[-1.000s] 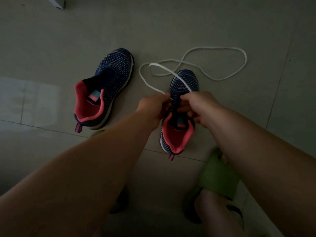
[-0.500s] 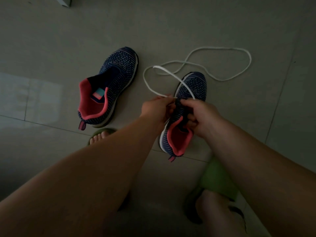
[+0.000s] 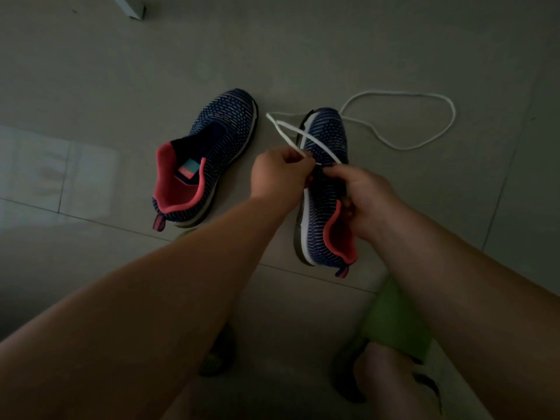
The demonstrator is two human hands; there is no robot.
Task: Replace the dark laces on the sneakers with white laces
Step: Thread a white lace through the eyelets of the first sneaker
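Nearest the camera, 2 bare forearms reach forward over a pale tiled floor [image 3: 303, 56]; below them a green slipper [image 3: 394, 322] sits on the person's foot at lower right. The right hand [image 3: 366, 201] grips the near sneaker [image 3: 321, 207] at its collar and tongue, fingers curled round the upper, so the shoe is tipped onto its side with the white sole edge turned toward the left hand. Its long axis runs away from the person, pink-lined heel nearest, toe farthest. The left hand [image 3: 278, 174] lies just left of the shoe's throat and pinches the white lace [image 3: 394, 147] near its tip; the lace end sits right at the eyelet area, between the 2 hands, though dim light hides which eyelet it faces. In my judgement the coming move turns on this: the lace tip must travel a short way rightward from the left hand into the upper, across the shoe's long axis, and the left hand is the nearer to do it. Beyond the hands, 2 strands of lace cross over the toe, and the slack trails in 1 large loop on the floor at far right, free of obstruction. The second sneaker [image 3: 209, 156] stands upright to the left, well apart, unlaced. No dark laces are visible.
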